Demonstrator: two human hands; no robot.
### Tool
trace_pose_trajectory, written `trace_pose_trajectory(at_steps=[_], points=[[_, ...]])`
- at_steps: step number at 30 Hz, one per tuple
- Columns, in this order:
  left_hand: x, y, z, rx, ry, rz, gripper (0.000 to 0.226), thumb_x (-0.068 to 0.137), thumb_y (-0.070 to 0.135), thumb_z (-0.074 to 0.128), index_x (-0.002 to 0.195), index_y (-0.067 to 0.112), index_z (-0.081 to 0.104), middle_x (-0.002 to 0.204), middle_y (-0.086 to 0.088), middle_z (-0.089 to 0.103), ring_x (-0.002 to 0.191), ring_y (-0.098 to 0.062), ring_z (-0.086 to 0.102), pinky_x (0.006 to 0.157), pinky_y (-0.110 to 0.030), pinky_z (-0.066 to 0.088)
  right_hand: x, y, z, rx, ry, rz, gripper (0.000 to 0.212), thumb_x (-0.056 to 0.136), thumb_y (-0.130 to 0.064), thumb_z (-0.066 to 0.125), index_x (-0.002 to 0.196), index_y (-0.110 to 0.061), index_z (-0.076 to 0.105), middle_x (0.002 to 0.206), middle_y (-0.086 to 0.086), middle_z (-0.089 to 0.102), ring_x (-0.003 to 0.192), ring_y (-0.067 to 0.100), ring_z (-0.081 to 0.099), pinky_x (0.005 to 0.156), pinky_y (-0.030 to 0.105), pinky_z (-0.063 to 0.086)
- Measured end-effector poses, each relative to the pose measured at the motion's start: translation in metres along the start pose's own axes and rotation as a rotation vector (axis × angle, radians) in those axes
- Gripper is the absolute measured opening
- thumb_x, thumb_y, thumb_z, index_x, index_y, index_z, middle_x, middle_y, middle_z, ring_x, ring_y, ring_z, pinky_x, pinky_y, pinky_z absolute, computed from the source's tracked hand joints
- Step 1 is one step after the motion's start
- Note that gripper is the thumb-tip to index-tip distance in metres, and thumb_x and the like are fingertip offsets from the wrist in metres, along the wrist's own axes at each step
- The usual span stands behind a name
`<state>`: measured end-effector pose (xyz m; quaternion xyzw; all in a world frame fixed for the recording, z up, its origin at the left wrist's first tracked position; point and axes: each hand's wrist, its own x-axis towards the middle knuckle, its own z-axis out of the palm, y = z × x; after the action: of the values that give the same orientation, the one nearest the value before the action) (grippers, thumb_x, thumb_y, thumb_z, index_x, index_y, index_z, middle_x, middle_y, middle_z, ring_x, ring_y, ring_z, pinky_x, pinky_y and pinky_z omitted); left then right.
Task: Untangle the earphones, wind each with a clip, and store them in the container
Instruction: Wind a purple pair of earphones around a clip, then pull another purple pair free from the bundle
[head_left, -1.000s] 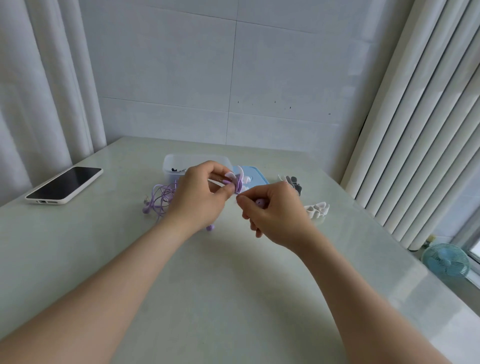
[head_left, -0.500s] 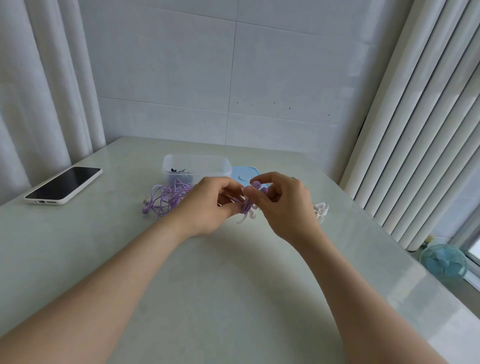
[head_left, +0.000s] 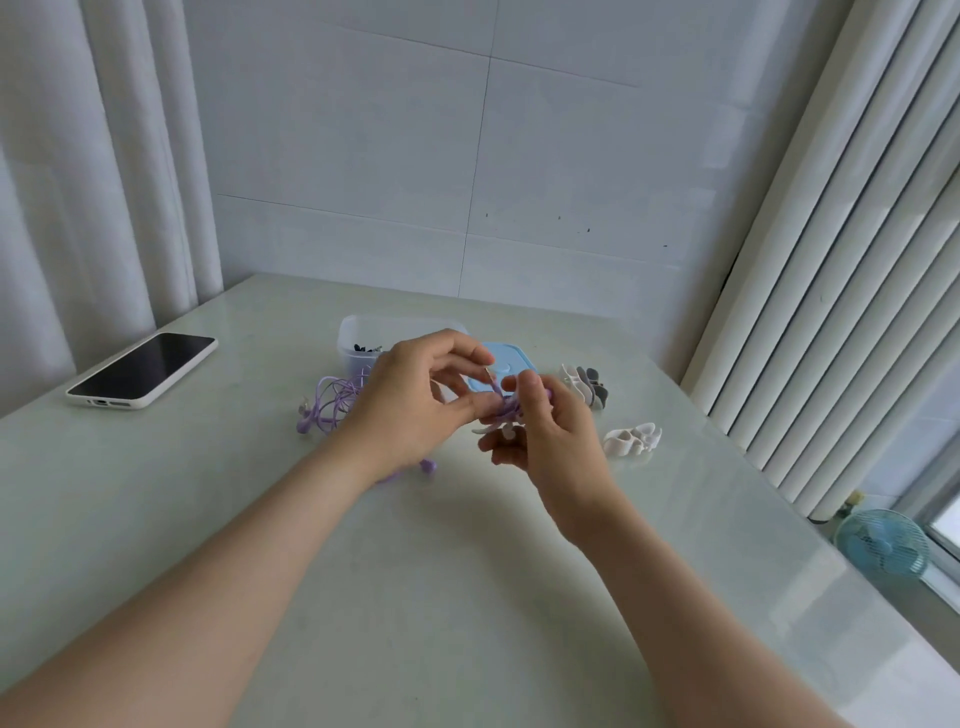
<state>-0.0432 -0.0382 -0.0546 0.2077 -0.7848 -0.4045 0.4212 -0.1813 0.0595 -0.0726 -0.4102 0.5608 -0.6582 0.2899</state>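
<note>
Head view: above the surface (head_left: 467, 597), the left hand (head_left: 415, 410) and right hand (head_left: 558, 441) meet, fingers of both pinched on the purple earphone cord (head_left: 506, 411) wound at a white clip (head_left: 485, 430). The loose cord (head_left: 332, 405) trails left on the surface, near the container (head_left: 353, 338); spare clips (head_left: 631, 439) lie right.

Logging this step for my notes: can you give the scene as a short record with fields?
left grip: pinches purple earphone cable
right grip: holds the same cable at a white clip
loose cable: tangled heap on table, left of both grips
container: lid off, something dark inside
blue lid: flat, behind the grips
spare clips: right of the grips
phone: far left, screen up
</note>
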Motion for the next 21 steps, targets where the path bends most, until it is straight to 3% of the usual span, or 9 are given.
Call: trace_pose_trajectory(at_steps=[1,2,4,7,10,12,15,18,21], points=[[0.001,0.002,-0.003,0.079,0.104,0.068,0.020,0.087,0.028,0.084,0.102,0.026,0.072,0.096,0.014,0.077,0.083,-0.010,0.072,0.072,-0.028,0.056,-0.001,0.000,0.002,-0.012,0.026,-0.027,0.033,0.112,-0.033,0.045,0.109,-0.005,0.062,0.087,0.014,0.070,0.067,0.030,0.070,0.063,0.039,0.055],[0.003,0.002,-0.006,0.182,0.234,0.137,0.013,0.089,0.029,0.080,0.099,0.024,0.072,0.093,0.016,0.076,0.079,-0.008,0.069,0.071,-0.022,0.050,-0.002,0.000,0.002,-0.033,0.048,-0.060,0.030,0.112,-0.031,0.046,0.107,-0.005,0.062,0.086,0.015,0.070,0.066,0.030,0.070,0.061,0.039,0.055],[0.007,-0.007,-0.021,0.395,0.465,0.216,0.007,0.095,0.019,0.064,0.098,0.020,0.071,0.093,0.013,0.073,0.077,-0.013,0.065,0.075,-0.031,0.051,-0.002,-0.003,0.008,-0.080,0.063,-0.120,0.028,0.111,-0.029,0.049,0.105,-0.006,0.063,0.086,0.015,0.069,0.067,0.031,0.072,0.061,0.040,0.059],[0.014,-0.034,-0.044,0.554,0.615,0.058,0.036,0.087,-0.001,0.049,0.110,0.015,0.070,0.114,-0.004,0.069,0.101,-0.032,0.063,0.087,-0.045,0.050,0.004,-0.013,0.023,-0.132,0.053,-0.185,0.023,0.109,-0.028,0.054,0.105,-0.009,0.065,0.086,0.010,0.070,0.072,0.032,0.075,0.067,0.044,0.064],[0.017,-0.057,-0.053,0.606,0.489,-0.207,0.045,0.092,-0.001,0.048,0.129,0.018,0.067,0.152,-0.009,0.050,0.133,-0.036,0.049,0.104,-0.050,0.041,0.022,-0.022,0.037,-0.372,0.085,-0.299,0.020,0.109,-0.031,0.054,0.101,-0.015,0.064,0.083,0.000,0.074,0.063,0.021,0.072,0.059,0.034,0.057],[0.018,-0.075,-0.058,0.607,0.392,-0.249,0.043,0.098,0.005,0.046,0.134,0.020,0.064,0.161,-0.011,0.039,0.144,-0.032,0.040,0.109,-0.052,0.038,0.040,-0.027,0.050,-0.514,0.114,-0.368,0.022,0.109,-0.032,0.053,0.101,-0.014,0.062,0.078,-0.006,0.075,0.060,0.011,0.067,0.062,0.028,0.051],[0.020,-0.091,-0.061,0.516,0.369,-0.181,0.033,0.101,0.008,0.047,0.125,0.018,0.068,0.150,-0.014,0.053,0.148,-0.024,0.039,0.114,-0.037,0.037,0.071,-0.033,0.072,-0.610,0.127,-0.429,0.016,0.108,-0.031,0.053,0.110,-0.016,0.053,0.073,-0.009,0.073,0.063,0.011,0.065,0.069,0.034,0.048],[0.021,-0.091,-0.061,0.460,0.423,-0.100,0.024,0.102,0.004,0.052,0.112,0.011,0.073,0.132,-0.010,0.064,0.137,-0.022,0.052,0.102,-0.013,0.030,0.104,-0.031,0.092,-0.682,0.097,-0.383,0.018,0.110,-0.035,0.047,0.117,-0.018,0.047,0.081,-0.001,0.074,0.083,0.028,0.064,0.069,0.040,0.044],[0.023,-0.092,-0.063,0.465,0.435,-0.039,0.024,0.103,0.005,0.053,0.107,0.014,0.075,0.130,-0.005,0.063,0.127,-0.016,0.057,0.096,-0.014,0.035,0.135,-0.020,0.107,-0.841,0.030,-0.292,0.020,0.111,-0.034,0.041,0.118,-0.016,0.044,0.094,0.011,0.072,0.092,0.038,0.058,0.070,0.043,0.044]])
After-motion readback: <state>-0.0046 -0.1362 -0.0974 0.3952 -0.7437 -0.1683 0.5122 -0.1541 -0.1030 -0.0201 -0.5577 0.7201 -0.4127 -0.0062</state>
